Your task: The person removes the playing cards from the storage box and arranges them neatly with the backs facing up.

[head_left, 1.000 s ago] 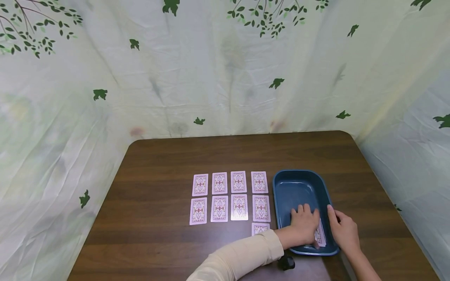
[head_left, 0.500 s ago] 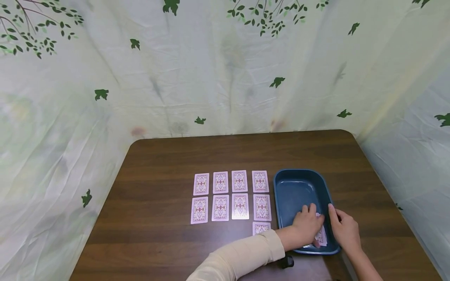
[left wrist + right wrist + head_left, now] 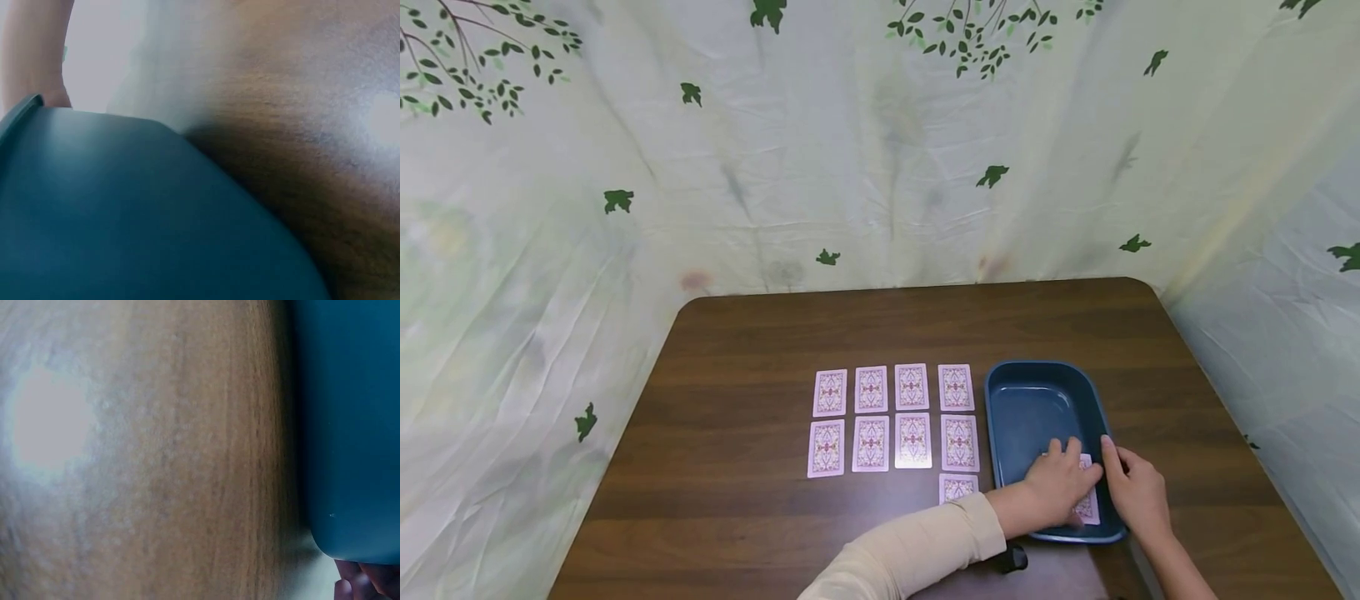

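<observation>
Inside the deep blue tray (image 3: 1018,417), my left hand (image 3: 1051,485) lies over playing cards (image 3: 1086,500) at the near right corner. Its index finger stretches across the cards, the other fingers are spread, and the shaded thumb is low by their left side; the palm hides part of the cards. My right hand (image 3: 1138,496) grips the tray's right wall, thumb at the rim and fingers outside. In the right wrist view, fingers (image 3: 362,581) show below the tray's corner (image 3: 356,456). The left wrist view is mostly the tray's outer wall (image 3: 144,200).
Left of the tray, face-down cards (image 3: 870,443) lie in rows on the brown wooden table (image 3: 737,358); one card (image 3: 958,487) is partly behind the cream sleeve (image 3: 917,542). A small black object (image 3: 1013,558) sits below the cuff. A leaf-patterned cloth (image 3: 880,167) hangs behind.
My left hand has shifted to the right over the cards, its index finger reaching nearer the tray's right wall. More of the cards shows. My right hand keeps its hold on the tray.
</observation>
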The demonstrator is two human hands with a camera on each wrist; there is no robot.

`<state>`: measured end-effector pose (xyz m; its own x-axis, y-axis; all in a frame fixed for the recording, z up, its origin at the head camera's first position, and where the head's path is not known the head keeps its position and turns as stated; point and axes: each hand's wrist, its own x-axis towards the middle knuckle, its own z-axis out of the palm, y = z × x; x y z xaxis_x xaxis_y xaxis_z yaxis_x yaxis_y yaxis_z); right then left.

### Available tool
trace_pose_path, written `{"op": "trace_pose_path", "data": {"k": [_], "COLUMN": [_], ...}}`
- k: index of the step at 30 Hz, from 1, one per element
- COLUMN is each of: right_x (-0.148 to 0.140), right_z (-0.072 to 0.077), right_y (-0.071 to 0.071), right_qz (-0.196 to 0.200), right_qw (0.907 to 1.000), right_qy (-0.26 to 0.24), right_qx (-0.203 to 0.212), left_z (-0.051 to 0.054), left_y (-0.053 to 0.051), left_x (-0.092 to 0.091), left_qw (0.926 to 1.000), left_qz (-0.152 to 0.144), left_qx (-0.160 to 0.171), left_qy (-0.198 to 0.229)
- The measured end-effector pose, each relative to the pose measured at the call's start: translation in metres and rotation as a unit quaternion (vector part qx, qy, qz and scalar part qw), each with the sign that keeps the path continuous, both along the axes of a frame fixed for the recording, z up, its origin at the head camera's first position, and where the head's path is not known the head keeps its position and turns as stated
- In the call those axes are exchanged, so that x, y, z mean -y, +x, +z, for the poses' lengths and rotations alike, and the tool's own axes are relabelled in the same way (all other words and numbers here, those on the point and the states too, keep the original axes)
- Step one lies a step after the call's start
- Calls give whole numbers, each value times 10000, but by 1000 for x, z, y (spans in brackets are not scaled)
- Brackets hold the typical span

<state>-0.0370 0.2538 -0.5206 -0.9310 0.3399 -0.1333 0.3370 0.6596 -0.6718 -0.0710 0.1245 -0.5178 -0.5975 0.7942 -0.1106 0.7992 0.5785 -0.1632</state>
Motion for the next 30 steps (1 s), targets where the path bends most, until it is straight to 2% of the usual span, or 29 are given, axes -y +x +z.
{"op": "trace_pose_path", "data": {"k": [3, 6, 14, 17, 21, 27, 30], "right_x": [0, 1, 1, 0, 0, 1, 1], "right_z": [1, 2, 0, 0, 1, 0, 1], "right_y": [-1, -1, -2, -3, -3, 0, 1], "right_qz": [13, 49, 75, 15, -13, -91, -116], "right_qw": [9999, 9999, 9993, 9991, 9988, 9993, 9996], "right_qy": [-60, -79, 93, 142, 189, 123, 66], "right_qx": [94, 87, -347, -402, -447, -350, -261], "left_z": [3, 7, 36, 44, 50, 59, 64], "left_y": [-3, -4, -8, -11, -11, -8, -8], "left_x": [3, 5, 20, 25, 32, 47, 59], "left_qw": [9990, 9978, 9966, 9961, 9958, 9975, 9965], "left_qz": [29, 133, 223, 279, 294, 64, -2], "left_qx": [333, 508, 664, 703, 684, 296, 144], "left_qy": [307, 413, 438, 464, 541, 638, 829]}}
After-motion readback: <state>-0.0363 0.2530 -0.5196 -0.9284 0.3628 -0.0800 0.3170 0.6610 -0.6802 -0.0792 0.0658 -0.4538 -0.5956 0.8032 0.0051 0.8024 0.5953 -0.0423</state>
